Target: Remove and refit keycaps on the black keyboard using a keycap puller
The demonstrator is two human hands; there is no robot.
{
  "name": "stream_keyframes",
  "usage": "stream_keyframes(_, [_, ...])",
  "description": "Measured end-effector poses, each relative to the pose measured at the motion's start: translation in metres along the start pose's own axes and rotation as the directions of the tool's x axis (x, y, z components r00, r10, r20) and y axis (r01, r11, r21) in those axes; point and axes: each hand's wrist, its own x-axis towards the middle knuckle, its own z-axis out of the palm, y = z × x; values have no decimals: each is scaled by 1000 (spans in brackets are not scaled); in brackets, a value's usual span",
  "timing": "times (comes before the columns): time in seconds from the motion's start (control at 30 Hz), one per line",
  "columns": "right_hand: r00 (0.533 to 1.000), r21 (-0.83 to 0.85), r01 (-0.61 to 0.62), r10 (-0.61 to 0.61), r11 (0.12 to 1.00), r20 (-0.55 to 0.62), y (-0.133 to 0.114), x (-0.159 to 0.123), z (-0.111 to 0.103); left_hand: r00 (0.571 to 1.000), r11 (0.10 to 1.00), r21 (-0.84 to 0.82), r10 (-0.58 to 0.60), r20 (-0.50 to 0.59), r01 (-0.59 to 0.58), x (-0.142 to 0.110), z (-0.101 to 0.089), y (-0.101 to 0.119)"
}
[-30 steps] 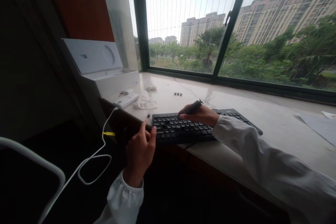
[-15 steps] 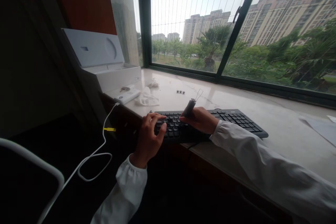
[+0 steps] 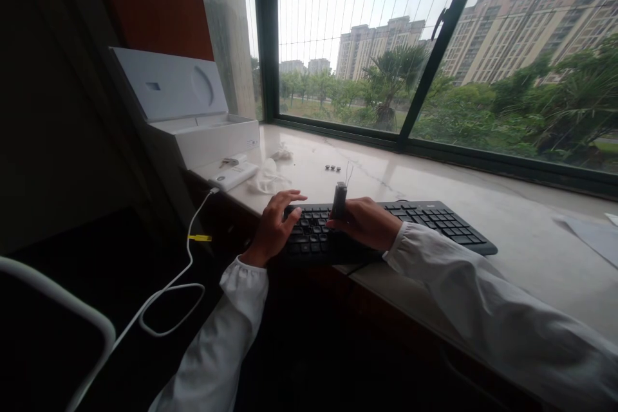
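Note:
A black keyboard (image 3: 451,222) lies along the front edge of the pale stone sill. My right hand (image 3: 369,222) is closed around a dark keycap puller (image 3: 339,199) above the keyboard's middle; its thin wire loops point upward. At the keyboard's left end is my left hand (image 3: 275,225), fingers apart and holding nothing, with the thumb over the keys. Some key positions between my hands look bare of caps. Behind the keyboard, a short row of small dark keycaps (image 3: 333,168) sits on the sill. My right hand hides part of the keys.
On the left stand an open white box (image 3: 217,141) and a white power bank (image 3: 235,176) with a white cable (image 3: 189,257) hanging down. Crumpled clear plastic (image 3: 270,179) lies beside them. Papers (image 3: 589,235) are at the right; a window frame (image 3: 338,132) closes off the back.
My left hand has shifted slightly left and its index finger has lifted off the keys. The puller in my right hand has turned more upright and moved a little left.

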Motion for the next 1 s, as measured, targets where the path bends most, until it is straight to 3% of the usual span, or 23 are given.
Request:
stream_keyframes(0.23, [996, -11, 64, -65, 998, -67, -2, -3, 9, 1000, 999, 33, -3, 28, 2, -1, 2, -8])
stream_keyframes(0.5, [966, -20, -28, 21, 999, -257, -3, -4, 35, 1000, 1000, 25, 9, 1, -9, -2, 1, -6])
stream_keyframes(0.7, [960, -24, -35, 27, 999, -279, -4, -6, 37, 999, 999, -23, 42, 22, -42, 2, -2, -4])
stream_keyframes(0.8, [958, -43, -37, 23, 998, -284, -3, -6, 37, 999, 999, -36, -7, -35, 6, 9, -8, -8])
stream_keyframes(0.9, [959, -50, -49, 33, 998, -282, -2, -6, 38, 990, 997, 53, -51, -133, 59, 13, -19, -18])
stream_keyframes(1.0, [961, -50, -60, 44, 997, -273, -1, -5, 39, 990, 972, 225, -33, -137, 64, 12, -30, -28])
